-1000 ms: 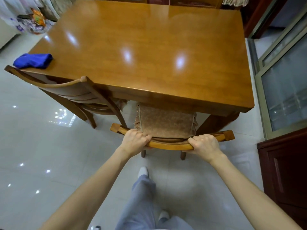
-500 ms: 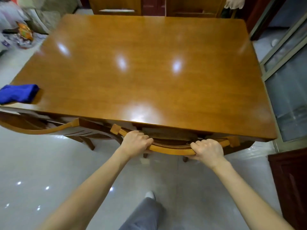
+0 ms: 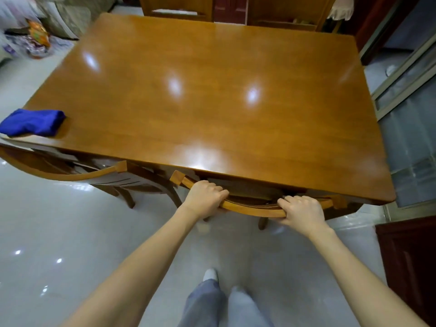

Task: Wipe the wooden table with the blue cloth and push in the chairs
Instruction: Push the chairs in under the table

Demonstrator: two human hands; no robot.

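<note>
Wooden chair (image 3: 253,207) top rail is clasped by both hands, left hand (image 3: 204,198) and right hand (image 3: 300,212), fingers curled over it; its seat hides under the table (image 3: 212,102). Blue cloth (image 3: 31,122) lies bunched at the table's left corner.

Bright, even indoor light from overhead. White glare spots on my table (image 3: 212,119) and on floor (image 3: 59,232). Soft shadow under table's near edge. Wide-angle bending at edges; top-left corner blurred.
</note>
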